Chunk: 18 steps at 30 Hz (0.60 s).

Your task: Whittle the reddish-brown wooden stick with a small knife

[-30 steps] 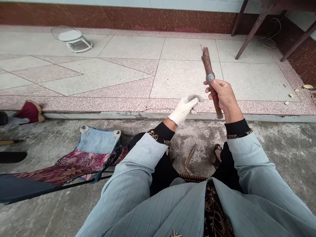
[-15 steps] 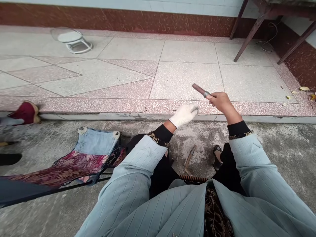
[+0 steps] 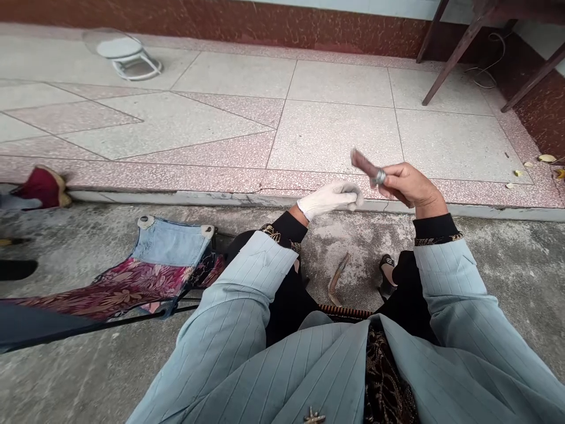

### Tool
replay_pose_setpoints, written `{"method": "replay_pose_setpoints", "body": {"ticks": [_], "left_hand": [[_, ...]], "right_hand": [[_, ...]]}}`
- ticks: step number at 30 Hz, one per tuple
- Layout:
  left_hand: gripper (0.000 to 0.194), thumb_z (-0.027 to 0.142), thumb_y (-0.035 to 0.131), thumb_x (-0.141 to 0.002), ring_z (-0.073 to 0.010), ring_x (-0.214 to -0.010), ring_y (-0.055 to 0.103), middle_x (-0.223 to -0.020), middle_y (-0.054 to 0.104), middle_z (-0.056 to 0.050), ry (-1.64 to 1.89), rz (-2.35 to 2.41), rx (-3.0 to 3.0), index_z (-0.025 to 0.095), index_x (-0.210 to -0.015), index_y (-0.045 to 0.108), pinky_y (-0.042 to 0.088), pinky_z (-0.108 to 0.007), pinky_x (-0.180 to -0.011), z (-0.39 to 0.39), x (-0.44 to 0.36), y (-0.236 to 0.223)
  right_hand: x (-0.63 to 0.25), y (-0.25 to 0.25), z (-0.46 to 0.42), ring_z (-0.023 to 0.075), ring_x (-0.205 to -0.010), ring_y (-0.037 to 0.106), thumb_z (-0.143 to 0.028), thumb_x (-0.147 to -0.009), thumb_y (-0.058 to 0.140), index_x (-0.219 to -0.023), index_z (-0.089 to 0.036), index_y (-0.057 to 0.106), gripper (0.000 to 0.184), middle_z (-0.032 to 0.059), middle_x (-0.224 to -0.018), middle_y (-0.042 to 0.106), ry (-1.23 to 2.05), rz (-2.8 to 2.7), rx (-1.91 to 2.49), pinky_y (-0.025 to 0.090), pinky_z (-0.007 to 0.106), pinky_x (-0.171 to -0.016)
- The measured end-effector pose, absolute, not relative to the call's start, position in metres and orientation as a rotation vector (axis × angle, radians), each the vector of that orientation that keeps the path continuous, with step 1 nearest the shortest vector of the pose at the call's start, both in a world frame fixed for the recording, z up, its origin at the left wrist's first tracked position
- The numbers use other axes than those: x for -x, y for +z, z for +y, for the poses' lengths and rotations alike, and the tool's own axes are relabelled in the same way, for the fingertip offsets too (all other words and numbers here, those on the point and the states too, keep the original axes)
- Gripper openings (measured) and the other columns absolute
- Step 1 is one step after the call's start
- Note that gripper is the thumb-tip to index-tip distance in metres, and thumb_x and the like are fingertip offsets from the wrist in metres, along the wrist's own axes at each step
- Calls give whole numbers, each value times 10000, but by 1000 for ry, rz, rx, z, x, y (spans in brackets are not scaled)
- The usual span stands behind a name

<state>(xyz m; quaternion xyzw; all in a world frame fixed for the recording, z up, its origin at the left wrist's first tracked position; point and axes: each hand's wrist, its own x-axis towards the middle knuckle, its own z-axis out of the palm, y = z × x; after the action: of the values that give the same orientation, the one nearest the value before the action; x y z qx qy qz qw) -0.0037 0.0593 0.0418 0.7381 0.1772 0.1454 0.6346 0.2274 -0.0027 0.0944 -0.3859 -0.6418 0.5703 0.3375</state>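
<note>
Tipping the stick (image 3: pixel 364 163) from upright in my closed right hand (image 3: pixel 410 185), I brought its wire band (image 3: pixel 380 176) nearer, likely handier, to my half-curled, gloved left hand (image 3: pixel 333 199); whether that held anything, I couldn't tell.

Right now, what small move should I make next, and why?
I'd perhaps bring your gloved left hand to the stick to steady it: only your right hand grips it, by the silvery band, while the left is apart, holding nothing I can see.
</note>
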Motion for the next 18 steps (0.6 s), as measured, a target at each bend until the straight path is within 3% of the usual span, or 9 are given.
{"method": "replay_pose_setpoints", "body": {"ticks": [5, 8, 10, 12, 15, 18], "left_hand": [[324, 359, 516, -958, -187, -1028, 652, -1096, 708, -135, 348, 329, -1767, 109, -1083, 679, 480, -366, -984, 66, 8, 44], [452, 370, 597, -908, -215, -1165, 610, -1298, 638, -152, 360, 313, -1846, 144, -1299, 592, 460, -377, -1030, 71, 14, 42], [694, 339, 688, -822, -201, -1120, 623, -1394, 569, -143, 338, 337, -1924, 204, -1459, 449, 495, -340, -959, 72, 15, 39], [831, 282, 694, -782, -162, -965, 651, -1357, 586, -119, 275, 401, -2024, 246, -1534, 341, 516, -297, -850, 71, 14, 38], [624, 258, 601, -830, -146, -863, 651, -1148, 681, -61, 232, 551, -2124, 226, -1444, 494, 507, -282, -808, 68, 13, 41], [314, 289, 522, -893, -166, -920, 658, -1014, 718, -49, 300, 664, -2042, 173, -1116, 710, 505, -300, -867, 70, 15, 46]], "right_hand": [[-215, 86, 6, 82, -571, 576, -653, -812, 673, -918, -172, 654, 493, 54, -857, 670, 1308, -1339, 887, 362, 205, -402], [-220, 88, 13, 114, -688, 654, -696, -799, 655, -916, -195, 616, 516, 52, -894, 657, 1094, -1193, 886, 382, 183, -392], [-227, 92, 16, 127, -735, 670, -730, -808, 611, -907, -205, 611, 534, 49, -901, 646, 968, -1111, 911, 394, 177, -388], [-232, 97, 16, 137, -759, 674, -755, -811, 577, -897, -213, 616, 551, 50, -909, 640, 895, -1056, 918, 402, 175, -382], [-240, 103, 14, 135, -741, 656, -744, -808, 591, -889, -216, 632, 536, 52, -917, 634, 821, -1018, 880, 397, 179, -377], [-253, 107, 13, 120, -717, 623, -702, -836, 592, -896, -215, 638, 493, 50, -920, 620, 722, -941, 825, 382, 180, -386]]}}
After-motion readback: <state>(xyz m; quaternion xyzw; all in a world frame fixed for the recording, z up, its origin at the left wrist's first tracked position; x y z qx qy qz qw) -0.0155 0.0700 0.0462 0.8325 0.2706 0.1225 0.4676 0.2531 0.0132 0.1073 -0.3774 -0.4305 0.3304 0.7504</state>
